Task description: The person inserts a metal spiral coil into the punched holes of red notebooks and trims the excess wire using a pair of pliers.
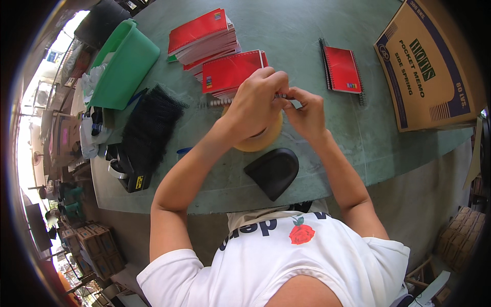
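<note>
Both hands meet at the near edge of a red notepad [230, 71], where a wire spiral [219, 102] runs along the side. My left hand [257, 100] lies over the spiral with its fingers closed on it, hiding part of the edge. Beside it, my right hand [308, 113] pinches the spiral's right end between thumb and forefinger. Under my left hand sits a yellowish ring, like a tape roll [266, 141], partly covered. A black wedge-shaped block [273, 172] lies nearer to me.
Stacked red notepads [202, 33] stand behind. At left are a heap of black spirals [153, 115], a black tape dispenser [128, 174] and a green tub [135, 59]. To the right, another red notepad [342, 70] and a cardboard box [424, 66] rest on the green table [327, 153].
</note>
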`<state>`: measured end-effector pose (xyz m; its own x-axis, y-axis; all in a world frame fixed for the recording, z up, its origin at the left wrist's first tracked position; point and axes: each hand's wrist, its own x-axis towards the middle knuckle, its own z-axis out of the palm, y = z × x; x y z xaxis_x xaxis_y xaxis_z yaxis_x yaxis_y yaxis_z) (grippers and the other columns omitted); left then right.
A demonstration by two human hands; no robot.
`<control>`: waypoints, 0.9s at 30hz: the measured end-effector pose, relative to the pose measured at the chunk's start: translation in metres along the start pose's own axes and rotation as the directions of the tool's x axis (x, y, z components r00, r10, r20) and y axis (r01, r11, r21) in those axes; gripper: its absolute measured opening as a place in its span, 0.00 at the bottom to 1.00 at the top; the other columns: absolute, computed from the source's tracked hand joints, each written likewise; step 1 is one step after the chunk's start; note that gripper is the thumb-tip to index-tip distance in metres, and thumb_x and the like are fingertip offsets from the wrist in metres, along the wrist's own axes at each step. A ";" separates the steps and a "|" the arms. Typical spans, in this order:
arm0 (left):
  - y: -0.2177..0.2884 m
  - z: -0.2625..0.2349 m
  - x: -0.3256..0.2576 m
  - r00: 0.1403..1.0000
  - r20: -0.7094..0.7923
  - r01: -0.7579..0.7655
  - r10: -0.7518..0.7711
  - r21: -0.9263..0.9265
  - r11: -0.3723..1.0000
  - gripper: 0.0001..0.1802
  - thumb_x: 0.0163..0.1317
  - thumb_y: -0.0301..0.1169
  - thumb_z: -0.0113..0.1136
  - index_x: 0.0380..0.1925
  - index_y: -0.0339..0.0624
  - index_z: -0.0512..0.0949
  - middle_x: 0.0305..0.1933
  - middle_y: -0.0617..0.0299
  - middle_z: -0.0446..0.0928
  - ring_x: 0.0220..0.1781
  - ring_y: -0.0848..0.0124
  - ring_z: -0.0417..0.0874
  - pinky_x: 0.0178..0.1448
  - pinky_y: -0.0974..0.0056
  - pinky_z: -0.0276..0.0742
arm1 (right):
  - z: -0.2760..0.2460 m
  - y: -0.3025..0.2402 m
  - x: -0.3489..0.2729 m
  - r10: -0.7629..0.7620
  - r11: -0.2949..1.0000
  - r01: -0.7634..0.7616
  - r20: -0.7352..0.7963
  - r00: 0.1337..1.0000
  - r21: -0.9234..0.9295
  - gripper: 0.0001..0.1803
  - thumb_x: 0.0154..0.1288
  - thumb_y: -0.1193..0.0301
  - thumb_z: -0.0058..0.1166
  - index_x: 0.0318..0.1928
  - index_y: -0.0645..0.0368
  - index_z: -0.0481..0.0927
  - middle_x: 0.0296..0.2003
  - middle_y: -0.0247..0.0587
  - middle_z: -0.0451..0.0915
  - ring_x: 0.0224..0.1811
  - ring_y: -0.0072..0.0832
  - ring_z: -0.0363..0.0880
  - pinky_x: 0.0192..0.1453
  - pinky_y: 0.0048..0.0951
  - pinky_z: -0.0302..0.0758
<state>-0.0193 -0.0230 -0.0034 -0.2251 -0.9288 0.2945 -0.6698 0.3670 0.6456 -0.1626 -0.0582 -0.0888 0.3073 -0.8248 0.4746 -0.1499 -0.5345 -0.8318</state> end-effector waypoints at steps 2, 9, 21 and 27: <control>-0.009 0.002 -0.004 0.993 -0.087 -0.087 0.086 -0.008 0.996 0.07 0.50 0.23 0.61 0.29 0.34 0.75 0.30 0.52 0.73 0.38 0.53 0.76 0.43 0.53 0.72 | -0.001 -0.003 0.002 0.023 1.000 -0.023 0.029 0.999 0.003 0.09 0.54 0.74 0.61 0.37 0.62 0.82 0.29 0.44 0.83 0.29 0.28 0.83 0.30 0.25 0.75; -0.006 -0.008 -0.011 0.993 0.046 -0.110 0.104 0.137 0.984 0.12 0.50 0.23 0.62 0.36 0.36 0.76 0.34 0.52 0.75 0.35 0.57 0.79 0.38 0.58 0.75 | -0.002 -0.017 0.001 0.100 0.991 -0.107 0.083 0.992 0.084 0.10 0.55 0.74 0.62 0.38 0.63 0.82 0.30 0.42 0.84 0.30 0.23 0.83 0.33 0.23 0.76; 0.004 -0.007 -0.046 0.988 0.095 0.085 -0.126 0.348 0.933 0.14 0.51 0.31 0.65 0.38 0.40 0.75 0.40 0.50 0.76 0.41 0.54 0.80 0.42 0.54 0.75 | -0.036 -0.016 -0.023 0.509 0.653 -0.467 0.110 0.853 0.596 0.11 0.64 0.67 0.59 0.41 0.59 0.75 0.27 0.31 0.77 0.31 0.19 0.75 0.34 0.20 0.72; 0.028 0.027 -0.037 0.971 -0.056 -0.224 0.232 0.127 0.966 0.22 0.54 0.37 0.65 0.48 0.41 0.76 0.49 0.48 0.74 0.48 0.52 0.76 0.49 0.55 0.74 | -0.087 -0.033 0.027 0.389 0.869 -0.278 -0.216 0.896 0.410 0.12 0.69 0.71 0.49 0.49 0.63 0.72 0.33 0.39 0.80 0.33 0.18 0.77 0.34 0.22 0.76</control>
<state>-0.0490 0.0206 -0.0151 -0.3344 -0.8139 0.4751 -0.6866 0.5557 0.4687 -0.2313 -0.0791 -0.0227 0.0140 -0.9864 0.1639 0.1694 -0.1592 -0.9726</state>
